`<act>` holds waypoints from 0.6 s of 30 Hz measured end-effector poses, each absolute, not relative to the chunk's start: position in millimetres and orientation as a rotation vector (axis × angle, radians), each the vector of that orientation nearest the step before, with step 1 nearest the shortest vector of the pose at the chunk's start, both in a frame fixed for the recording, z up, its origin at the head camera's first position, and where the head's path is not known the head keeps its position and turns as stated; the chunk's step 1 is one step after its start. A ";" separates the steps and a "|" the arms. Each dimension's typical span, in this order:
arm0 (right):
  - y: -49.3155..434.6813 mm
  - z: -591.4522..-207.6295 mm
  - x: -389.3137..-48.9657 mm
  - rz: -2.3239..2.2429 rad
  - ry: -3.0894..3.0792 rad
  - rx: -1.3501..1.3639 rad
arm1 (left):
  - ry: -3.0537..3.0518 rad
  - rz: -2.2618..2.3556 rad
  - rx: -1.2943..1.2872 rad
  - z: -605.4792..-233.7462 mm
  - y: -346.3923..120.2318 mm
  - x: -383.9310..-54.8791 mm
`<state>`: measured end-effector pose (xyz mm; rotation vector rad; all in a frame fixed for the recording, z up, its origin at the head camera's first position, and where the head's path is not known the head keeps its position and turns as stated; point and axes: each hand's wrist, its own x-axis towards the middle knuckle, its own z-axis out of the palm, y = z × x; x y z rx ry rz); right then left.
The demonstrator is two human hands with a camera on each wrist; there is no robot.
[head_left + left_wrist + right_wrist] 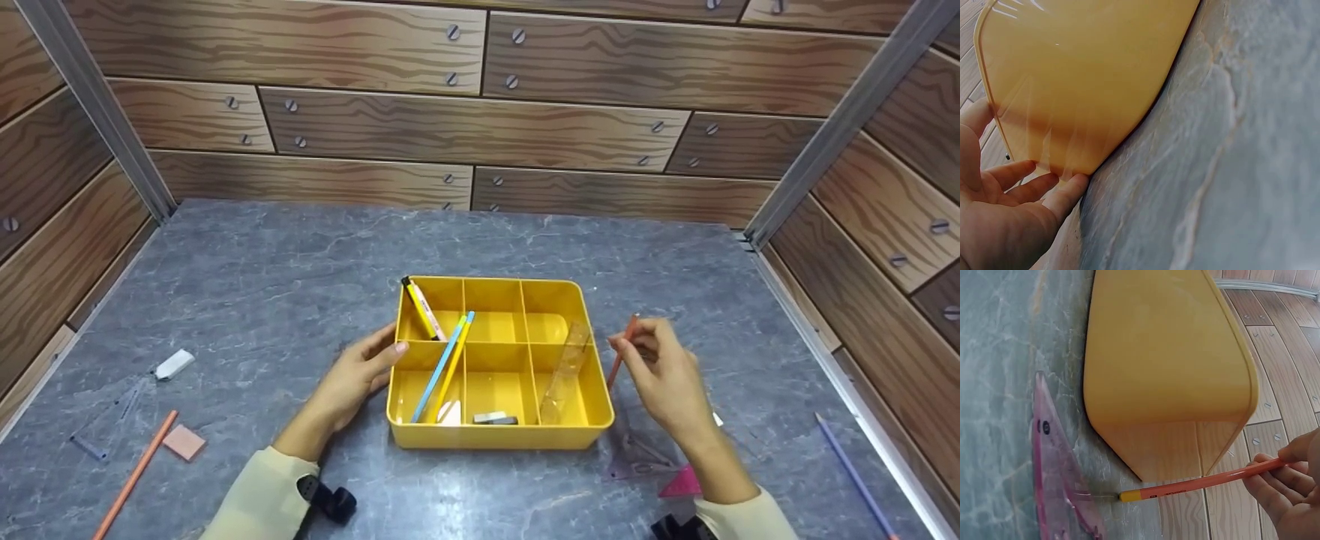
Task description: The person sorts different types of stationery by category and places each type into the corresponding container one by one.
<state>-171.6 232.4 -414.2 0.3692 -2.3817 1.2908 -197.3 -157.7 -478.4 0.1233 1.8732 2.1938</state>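
Note:
My left hand [351,386] holds the left side of a yellow compartment box [499,436], its thumb over the rim and its fingertips on the outer wall. Just off the box's right wall, my right hand [664,375] pinches an orange pencil [1202,483] near one end; the pencil's yellow tip points down toward the table. Inside the box, a marker [420,307] lies in the back left compartment. A blue pencil [435,375] and a yellow pencil [450,367] lean in the front left one. A clear ruler [562,379] rests at the right.
On the left of the table lie a white eraser [175,364], a pink square [184,442] and an orange stick [136,472]. Right of the box are a purple see-through set square [1055,455], a pink triangular piece [681,484] and a purple pencil [855,474]. Plank-patterned walls enclose the table.

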 end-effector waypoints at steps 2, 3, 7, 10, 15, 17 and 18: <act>233.0 -415.7 -171.5 1.296 -2.398 0.366 | 1.877 2.189 0.121 -478.7 -157.6 -197.1; 233.3 -416.6 -171.6 1.293 -2.407 0.363 | 1.878 2.188 0.120 -478.8 -157.4 -197.2; 234.0 -422.7 -171.5 1.249 -2.469 0.343 | 1.880 2.190 0.118 -479.3 -156.9 -197.5; 234.5 -429.0 -172.0 1.201 -2.527 0.324 | 1.881 2.194 0.115 -479.4 -156.8 -197.8; 236.7 -436.0 -173.7 1.134 -2.592 0.305 | 1.888 2.192 0.104 -479.2 -157.2 -197.4; 237.1 -434.6 -174.0 1.119 -2.591 0.308 | 1.894 2.189 0.103 -479.2 -157.2 -197.3; 237.2 -433.0 -174.0 1.113 -2.588 0.313 | 1.896 2.187 0.101 -479.2 -157.1 -197.3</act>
